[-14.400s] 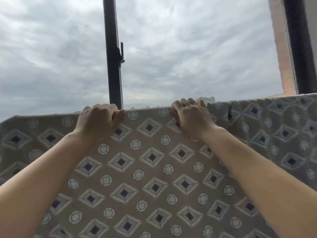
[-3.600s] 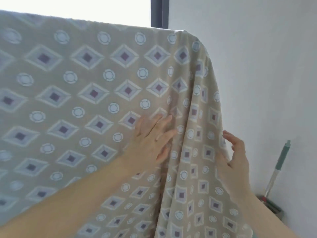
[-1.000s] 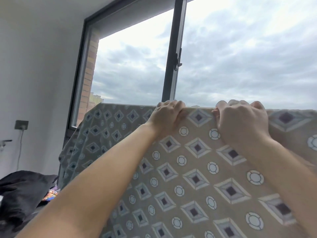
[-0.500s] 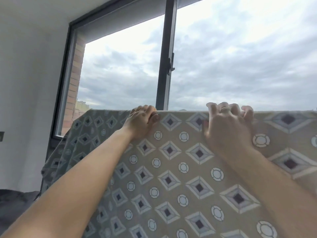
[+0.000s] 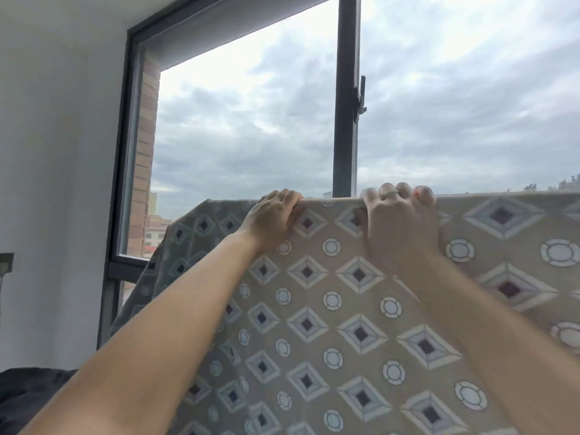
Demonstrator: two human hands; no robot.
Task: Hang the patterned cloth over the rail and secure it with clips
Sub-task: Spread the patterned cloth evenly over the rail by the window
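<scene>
Patterned cloth (image 5: pixel 361 324) hangs draped over a horizontal top edge, its tan face printed with grey diamonds and pale rings filling the lower right of the view. Its top fold runs level from about mid-frame to the right edge, and its left end falls away in shadowed folds in front of the lower window. The rail itself is hidden under the fabric. Behind it stands the window (image 5: pixel 251 136), dark-framed, with a vertical mullion (image 5: pixel 345 98) carrying a small latch, a brick reveal (image 5: pixel 146 152) at its left side, and a cloudy sky beyond. A white wall (image 5: pixel 56 183) fills the left. A dark heap (image 5: pixel 28 394) lies in the bottom left corner.

Both bare forearms reach up to the top fold. The left hand (image 5: pixel 272 219) is clenched on the cloth at the fold, fingers curled over it. The right hand (image 5: pixel 400 224), just beside it to the right, hooks its fingers over the same edge, grasping the cloth; a ring (image 5: pixel 390 193) shows on one finger.
</scene>
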